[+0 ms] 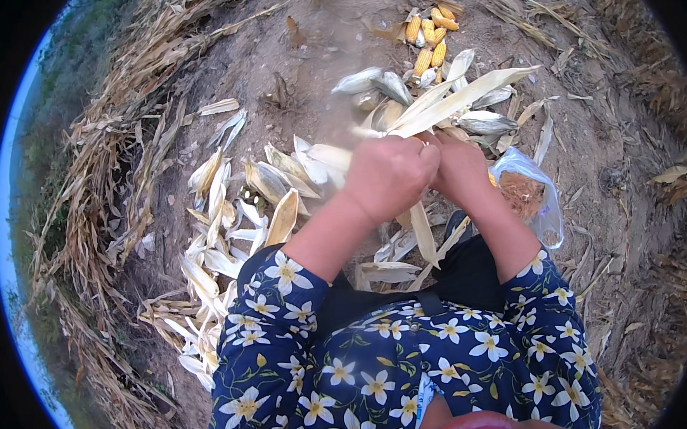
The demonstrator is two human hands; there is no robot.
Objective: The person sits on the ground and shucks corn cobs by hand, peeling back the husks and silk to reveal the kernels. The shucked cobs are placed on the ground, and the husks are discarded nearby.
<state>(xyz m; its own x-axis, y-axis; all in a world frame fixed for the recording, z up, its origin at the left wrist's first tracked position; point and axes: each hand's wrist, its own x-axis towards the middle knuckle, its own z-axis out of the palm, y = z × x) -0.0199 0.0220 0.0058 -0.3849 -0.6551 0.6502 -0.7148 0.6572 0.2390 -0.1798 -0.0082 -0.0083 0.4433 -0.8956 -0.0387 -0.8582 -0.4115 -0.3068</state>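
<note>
My left hand (392, 168) and my right hand (459, 165) meet in front of me, both fists closed on pale dry corn husk (457, 101). Long husk strips fan out beyond the fingers, towards the upper right. Whether an ear sits inside my grip is hidden by the knuckles. Several unhusked ears (392, 86) lie on the soil just past my hands. Farther off is a small pile of bare yellow corn cobs (429, 30). Near my right forearm stands a clear plastic bag (548, 224) holding reddish-brown corn silk (520, 193).
Loose husks (220, 259) are heaped on the ground to my left. Dry cornstalks (99, 169) form a long bank along the left, with more stalk litter (653, 291) on the right. A dark shoe (456, 225) shows below my right hand.
</note>
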